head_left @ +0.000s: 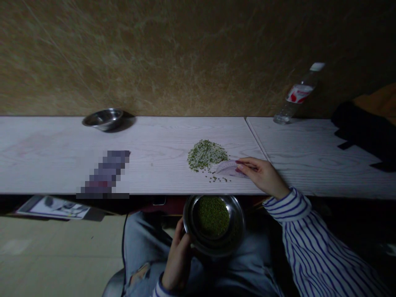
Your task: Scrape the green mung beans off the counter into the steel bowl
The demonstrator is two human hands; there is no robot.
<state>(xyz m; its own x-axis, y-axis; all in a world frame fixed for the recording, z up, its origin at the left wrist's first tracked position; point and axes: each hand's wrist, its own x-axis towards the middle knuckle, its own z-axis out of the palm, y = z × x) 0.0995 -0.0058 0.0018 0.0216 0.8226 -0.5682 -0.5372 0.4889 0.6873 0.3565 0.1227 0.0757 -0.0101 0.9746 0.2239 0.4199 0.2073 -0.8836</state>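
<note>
My right hand [261,173] pinches a clear plastic protractor [230,168], held low over the white table at the right edge of a heap of mixed green beans and white grains [206,154]. Several loose green beans [218,179] lie just in front of the heap. Below the table's front edge, my left hand [180,253] grips the left rim of a steel bowl [238,237]. Many green beans [213,216] cover the bottom of that bowl, which sits over my lap.
Another steel bowl [103,119] stands at the back left of the table [157,136]. A blurred-out flat object [107,175] lies at the front left. A plastic bottle [297,95] stands by the wall at right, with dark cloth [361,128] beyond it. Papers [55,207] show under the tabletop.
</note>
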